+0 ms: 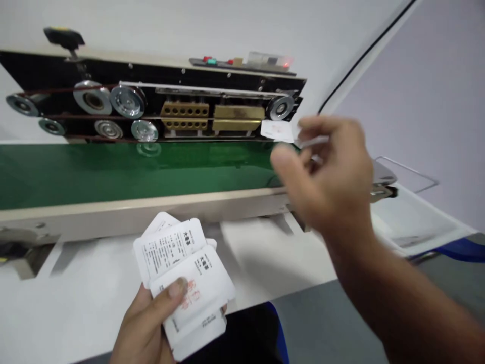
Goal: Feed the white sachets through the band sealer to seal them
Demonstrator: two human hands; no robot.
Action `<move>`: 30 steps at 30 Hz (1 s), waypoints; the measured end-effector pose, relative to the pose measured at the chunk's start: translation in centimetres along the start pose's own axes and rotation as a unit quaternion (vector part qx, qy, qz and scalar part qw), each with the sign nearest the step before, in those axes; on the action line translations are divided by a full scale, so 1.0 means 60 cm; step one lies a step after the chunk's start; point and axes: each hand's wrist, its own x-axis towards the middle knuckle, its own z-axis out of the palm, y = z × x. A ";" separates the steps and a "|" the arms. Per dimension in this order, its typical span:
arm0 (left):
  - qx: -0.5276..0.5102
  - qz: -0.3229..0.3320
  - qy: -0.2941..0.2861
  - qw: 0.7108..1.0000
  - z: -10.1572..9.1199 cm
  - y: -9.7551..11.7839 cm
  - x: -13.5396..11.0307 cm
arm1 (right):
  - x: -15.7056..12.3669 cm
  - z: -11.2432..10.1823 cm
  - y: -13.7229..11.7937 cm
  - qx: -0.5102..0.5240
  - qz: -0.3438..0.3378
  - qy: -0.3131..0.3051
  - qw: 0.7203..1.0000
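My left hand (pixel 142 328) is at the bottom of the view, shut on a loose stack of white printed sachets (pixel 178 268), with the thumb pressed on top. My right hand (pixel 326 172) is blurred with motion and pinches a small white sachet (pixel 276 131) between its fingers. That sachet's far end sits at the right end of a band sealer (pixel 185 114), just above a green conveyor belt (pixel 132 172). Brass blocks (pixel 238 119) and metal pulleys (pixel 128 101) line the sealer's black front.
The beige belt frame (pixel 151 207) runs across the view above a white table (pixel 265 253). A white tray (pixel 417 217) stands to the right behind my right arm. A control strip (pixel 242 64) tops the sealer, and a black cable (pixel 364 55) runs up the right.
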 end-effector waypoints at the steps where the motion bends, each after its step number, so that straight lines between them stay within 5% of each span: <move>1: -0.011 0.016 -0.003 1.000 0.009 0.000 0.002 | -0.048 -0.001 -0.021 0.037 -0.045 -0.056 0.997; 3: -0.034 0.036 -0.006 0.999 0.017 -0.002 0.006 | -0.137 0.004 -0.054 0.107 -0.059 -0.188 0.974; 6: -0.048 0.045 -0.015 0.998 0.013 -0.003 0.011 | -0.214 0.025 -0.072 0.188 0.048 -0.279 0.940; 12: -0.097 -0.038 -0.023 0.994 0.010 0.005 0.010 | -0.216 0.041 -0.050 0.296 0.187 -0.320 0.880; 17: -0.067 -0.004 0.017 0.998 0.018 -0.003 0.011 | -0.207 0.026 -0.033 0.531 0.348 -0.286 0.718; 19: -0.030 -0.004 0.047 0.998 0.016 -0.008 0.013 | -0.202 0.020 -0.025 0.543 0.335 -0.201 0.743; 22: 0.014 -0.011 0.070 0.997 0.011 -0.016 0.018 | -0.195 0.011 -0.019 0.402 0.219 -0.025 0.889; 24: 0.022 -0.013 0.070 0.997 0.011 -0.021 0.021 | -0.196 0.008 -0.022 0.284 0.079 0.020 0.955; 26: 0.002 -0.004 0.047 0.999 0.014 -0.025 0.022 | -0.201 0.009 -0.028 0.243 -0.041 -0.067 0.967; 30: -0.042 -0.008 0.005 0.999 0.020 -0.023 0.021 | -0.211 0.021 -0.035 0.282 -0.118 -0.270 0.913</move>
